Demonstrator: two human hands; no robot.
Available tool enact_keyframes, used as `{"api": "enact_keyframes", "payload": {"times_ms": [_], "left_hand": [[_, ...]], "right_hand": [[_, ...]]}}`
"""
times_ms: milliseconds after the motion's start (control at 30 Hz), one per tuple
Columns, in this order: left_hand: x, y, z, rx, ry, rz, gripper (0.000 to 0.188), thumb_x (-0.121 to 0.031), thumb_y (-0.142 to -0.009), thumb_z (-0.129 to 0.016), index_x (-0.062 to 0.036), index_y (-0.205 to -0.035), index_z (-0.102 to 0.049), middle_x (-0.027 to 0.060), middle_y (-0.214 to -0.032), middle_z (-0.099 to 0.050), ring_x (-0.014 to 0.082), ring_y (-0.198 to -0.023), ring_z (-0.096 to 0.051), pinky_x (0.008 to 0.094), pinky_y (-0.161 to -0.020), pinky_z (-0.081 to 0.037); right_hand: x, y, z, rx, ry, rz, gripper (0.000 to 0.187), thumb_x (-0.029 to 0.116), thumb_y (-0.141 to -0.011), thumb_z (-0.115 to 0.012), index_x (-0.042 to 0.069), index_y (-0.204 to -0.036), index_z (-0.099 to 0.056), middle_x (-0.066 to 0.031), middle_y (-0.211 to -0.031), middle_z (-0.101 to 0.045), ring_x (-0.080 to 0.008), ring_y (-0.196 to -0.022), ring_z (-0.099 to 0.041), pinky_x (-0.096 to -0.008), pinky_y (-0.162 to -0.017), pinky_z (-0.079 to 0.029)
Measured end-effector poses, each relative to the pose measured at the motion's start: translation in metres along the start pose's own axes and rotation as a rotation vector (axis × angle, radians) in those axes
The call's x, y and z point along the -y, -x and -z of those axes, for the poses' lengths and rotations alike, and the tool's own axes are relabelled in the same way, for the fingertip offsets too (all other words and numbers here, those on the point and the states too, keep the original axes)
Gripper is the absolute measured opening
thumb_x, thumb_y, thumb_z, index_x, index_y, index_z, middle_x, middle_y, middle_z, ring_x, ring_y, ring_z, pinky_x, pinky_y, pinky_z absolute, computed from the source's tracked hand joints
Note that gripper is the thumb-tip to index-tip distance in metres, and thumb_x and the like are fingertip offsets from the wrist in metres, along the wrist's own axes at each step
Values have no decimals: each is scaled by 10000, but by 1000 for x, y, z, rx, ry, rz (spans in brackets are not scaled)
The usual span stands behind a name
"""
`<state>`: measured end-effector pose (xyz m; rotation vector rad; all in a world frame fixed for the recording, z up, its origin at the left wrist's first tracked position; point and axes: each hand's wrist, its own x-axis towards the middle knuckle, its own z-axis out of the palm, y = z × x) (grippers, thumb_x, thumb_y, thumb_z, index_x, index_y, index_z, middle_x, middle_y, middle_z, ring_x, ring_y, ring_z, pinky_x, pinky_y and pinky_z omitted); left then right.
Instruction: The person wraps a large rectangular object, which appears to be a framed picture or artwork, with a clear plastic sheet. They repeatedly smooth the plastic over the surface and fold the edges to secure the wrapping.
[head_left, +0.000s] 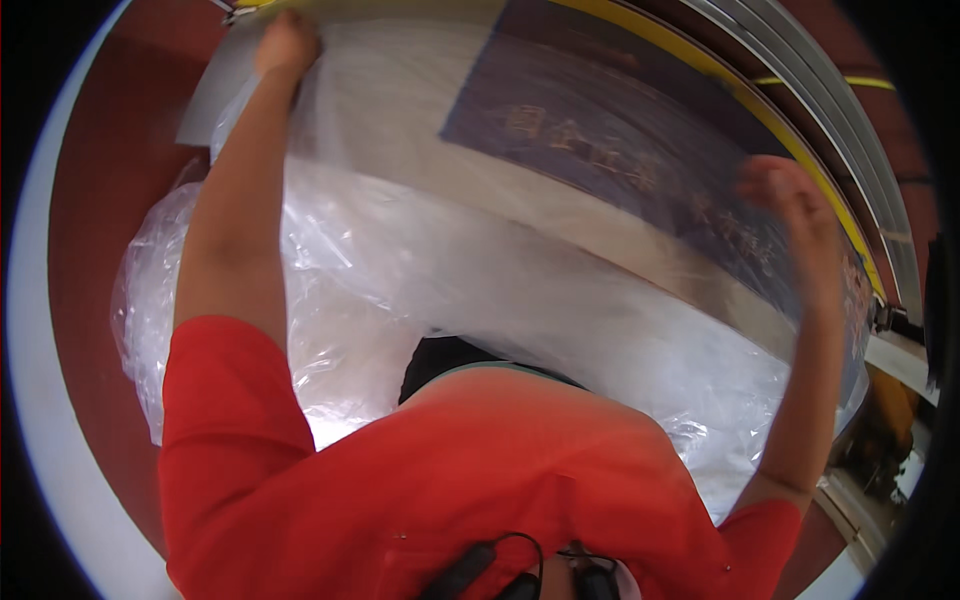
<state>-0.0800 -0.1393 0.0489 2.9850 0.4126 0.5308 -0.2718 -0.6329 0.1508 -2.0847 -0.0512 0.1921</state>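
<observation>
A wide sheet of clear plastic film (400, 235) lies over a pale board (385, 110) and hangs in shiny folds toward my body. Under the film, a dark blue printed panel (610, 110) with gold lettering covers the board's right part. At the far left, my left hand (288, 45) is closed on the film near the board's corner; its fingertips are hard to see. My right hand (795, 195) is over the right end of the blue panel, blurred by motion, its fingers apparently apart with nothing visible in them.
A yellow strip (715, 65) runs along the board's far edge, with a curved-looking metal rail (825, 95) beyond it. Dark red floor (95, 250) shows at the left. Machine parts (890, 430) stand at the right. Cords with dark plugs hang at my chest.
</observation>
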Motion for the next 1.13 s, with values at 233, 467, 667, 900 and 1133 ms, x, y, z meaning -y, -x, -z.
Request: {"api": "enact_keyframes", "payload": {"times_ms": [233, 467, 667, 900, 1133], "left_hand": [[-16, 7, 4, -110, 191, 44, 250, -247, -766, -421, -45, -896, -491, 212, -897, -533, 339, -868, -502, 402, -758, -388], [-7, 4, -6, -7, -118, -187, 233, -173, -765, -369, -25, -864, -519, 170, -892, -543, 299, -879, -518, 371, -741, -420], [18, -52, -67, 37, 26, -120, 367, -319, -798, -311, -49, -999, -458, 210, -1039, -479, 350, -976, -454, 419, -813, -361], [33, -65, -84, 36, 7, -29, 373, -322, -784, -342, -28, -972, -471, 223, -1030, -477, 360, -947, -466, 414, -798, -375], [138, -152, -151, 38, -8, -162, 432, -329, -796, -365, -38, -1107, -433, 190, -1095, -459, 335, -1000, -446, 388, -846, -350]], "right_hand": [[90, -15, -249, 844, 362, 28, 284, 240, -749, -520, -22, -858, -528, -114, -867, -567, -191, -802, -537, -272, -667, -421], [41, 23, -110, 688, -997, 90, 140, 121, -714, -466, -8, -741, -512, -98, -744, -552, -164, -707, -536, -271, -659, -405], [-7, 159, 57, -477, -919, 301, 322, 220, -735, -484, -10, -952, -421, -148, -916, -491, -225, -804, -519, -322, -713, -424], [-26, 253, 133, -1103, -560, -74, 518, 303, -768, -489, 17, -1171, -335, -199, -1099, -421, -297, -934, -478, -408, -769, -435], [-181, 288, 168, -907, 273, -828, 286, 291, -671, -646, 77, -557, -493, 16, -440, -409, -66, -382, -369, -213, -360, -304]]}}
